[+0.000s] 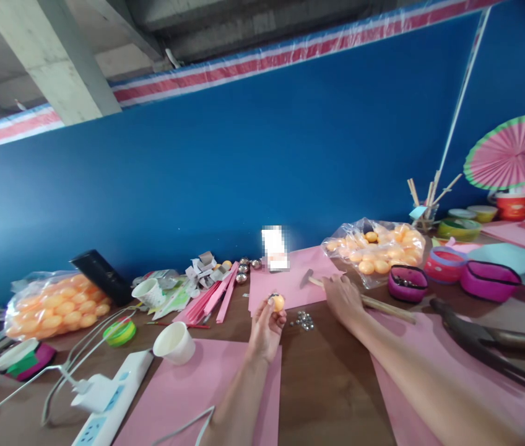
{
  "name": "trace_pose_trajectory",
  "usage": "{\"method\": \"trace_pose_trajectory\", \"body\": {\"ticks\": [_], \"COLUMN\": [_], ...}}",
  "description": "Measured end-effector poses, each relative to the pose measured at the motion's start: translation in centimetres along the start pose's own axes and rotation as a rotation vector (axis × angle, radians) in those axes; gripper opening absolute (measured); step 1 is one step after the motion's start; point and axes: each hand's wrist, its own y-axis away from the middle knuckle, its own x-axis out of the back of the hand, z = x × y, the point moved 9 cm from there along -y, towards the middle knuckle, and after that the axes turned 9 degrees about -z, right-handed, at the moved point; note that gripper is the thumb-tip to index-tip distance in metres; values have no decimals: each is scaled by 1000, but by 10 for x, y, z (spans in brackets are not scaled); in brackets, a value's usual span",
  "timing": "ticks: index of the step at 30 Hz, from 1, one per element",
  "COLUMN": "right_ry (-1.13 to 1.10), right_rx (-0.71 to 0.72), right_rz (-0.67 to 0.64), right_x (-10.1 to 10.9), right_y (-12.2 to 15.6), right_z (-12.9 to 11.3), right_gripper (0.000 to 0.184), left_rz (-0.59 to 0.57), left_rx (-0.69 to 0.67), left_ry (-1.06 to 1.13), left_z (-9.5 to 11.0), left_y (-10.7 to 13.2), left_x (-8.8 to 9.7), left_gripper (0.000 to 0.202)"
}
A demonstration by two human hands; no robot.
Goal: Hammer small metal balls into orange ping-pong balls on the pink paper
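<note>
My left hand [268,325] is raised over the table, its fingers closed around an orange ping-pong ball [278,303]. Something dark and shiny shows along the ball's upper left side, too small to make out. To the right, my right hand [343,297] wraps round the wooden handle of a small hammer [390,307]. The hammer's head points left, over a pink sheet [290,260]. Between my hands, a small heap of shiny metal pieces [305,321] lies on the brown table.
Bags of orange balls stand left [58,306] and right [383,248]. A claw hammer [490,337] lies on the right. A paper cup [174,342] and a power strip [114,402] are on the left. A magenta pouch [407,286] sits beyond my right hand, before a blue partition [244,155].
</note>
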Motion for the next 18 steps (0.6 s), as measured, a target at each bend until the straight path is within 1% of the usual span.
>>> {"method": "trace_pose_trajectory", "body": {"ticks": [4,7,9,11,13,15,18], "right_ry": [-4,-13,-37,-88,-167,-252,-340], "right_rx": [14,19,51,151,308,455,586], "right_rz": [24,79,122,155,163,141,67], "right_x": [0,5,10,16,20,22,20], "right_y": [1,4,6,9,13,19,26], "right_z": [-1,-1,-4,-15,-31,-47,-63], "right_gripper": [28,29,29,30,29,27,24], "left_rz": [-13,-12,-10,9,43,74,100], "left_rx": [14,33,41,39,29,18,2], "left_ry": [49,102,122,109,78,47,18], "left_z": [-2,-3,-3,-2,-1,0,1], "left_y": [1,2,2,2,2,2,1], "left_x": [1,0,0,1,3,6,9], "left_gripper": [35,37,35,28,20,17,18]}}
